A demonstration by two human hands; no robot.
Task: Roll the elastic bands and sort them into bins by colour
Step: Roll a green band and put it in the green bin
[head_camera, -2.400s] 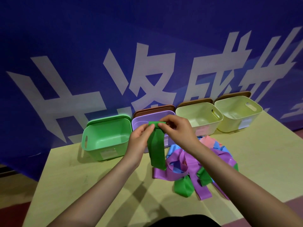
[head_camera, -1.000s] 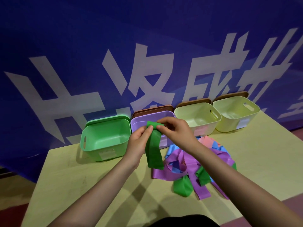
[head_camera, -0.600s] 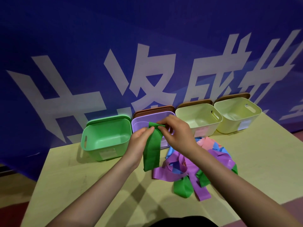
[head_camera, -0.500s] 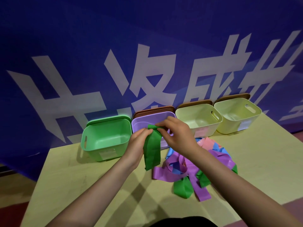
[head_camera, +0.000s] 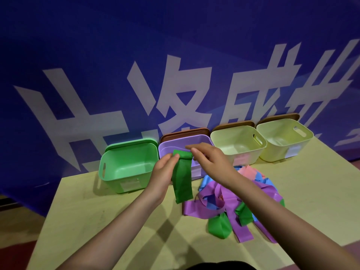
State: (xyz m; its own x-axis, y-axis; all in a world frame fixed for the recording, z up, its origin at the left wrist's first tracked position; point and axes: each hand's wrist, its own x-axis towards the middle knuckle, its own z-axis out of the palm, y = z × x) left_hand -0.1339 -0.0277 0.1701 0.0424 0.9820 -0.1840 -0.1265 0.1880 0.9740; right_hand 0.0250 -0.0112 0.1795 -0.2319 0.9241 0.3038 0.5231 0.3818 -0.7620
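Pinching green band (head_camera: 182,178) roll | left hand (head_camera: 162,175) | right hand (head_camera: 211,162) | raised

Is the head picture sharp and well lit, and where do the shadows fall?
Head view: dim but mostly sharp; wide-angle lens bends the table edges; the arms' hard shadows fall on the table toward the near left; the right hand fingertips look slightly blurred above the green band.
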